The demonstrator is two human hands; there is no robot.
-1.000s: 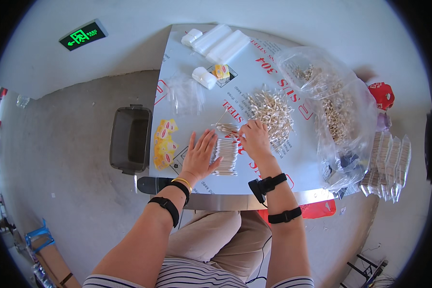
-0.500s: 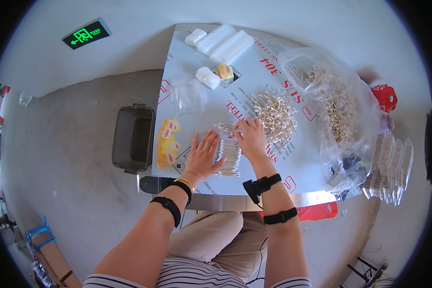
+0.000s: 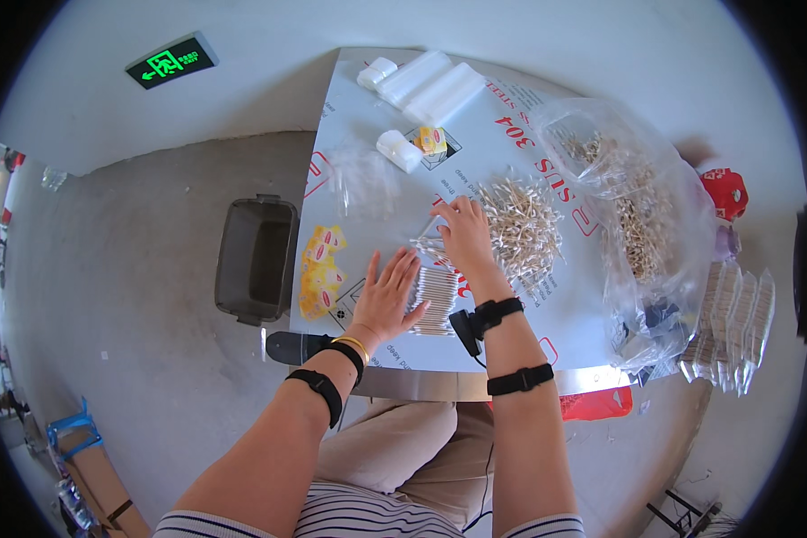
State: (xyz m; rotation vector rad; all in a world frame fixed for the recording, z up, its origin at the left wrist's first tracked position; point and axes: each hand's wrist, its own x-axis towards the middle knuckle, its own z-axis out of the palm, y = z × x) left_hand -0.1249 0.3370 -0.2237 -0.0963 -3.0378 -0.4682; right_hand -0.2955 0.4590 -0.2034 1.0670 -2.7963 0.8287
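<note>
Cotton swabs lie side by side in a neat row (image 3: 437, 300) near the front of the metal-topped table. My left hand (image 3: 387, 296) rests against the row's left side, fingers stretched out and thumb apart over its near end. Just beyond the row, a few loose swabs lie at odd angles. Above these is my right hand (image 3: 466, 238), its fingers bent and pinched at the tip of what looks like a single cotton swab (image 3: 431, 226). A large loose pile of cotton swabs (image 3: 522, 224) spreads to the right of that hand.
Yellow cards (image 3: 321, 273) lie left of my left hand, near a flat clear bag (image 3: 363, 186). Rolled plastic bags (image 3: 441, 92) are at the back. A big clear bag of swabs (image 3: 641, 215) covers the right side. A grey bin (image 3: 255, 260) stands left of the table.
My right hand has moved slightly away from me, off the loose swabs beyond the row. My left hand stays beside the row. The whole view has shifted a little.
</note>
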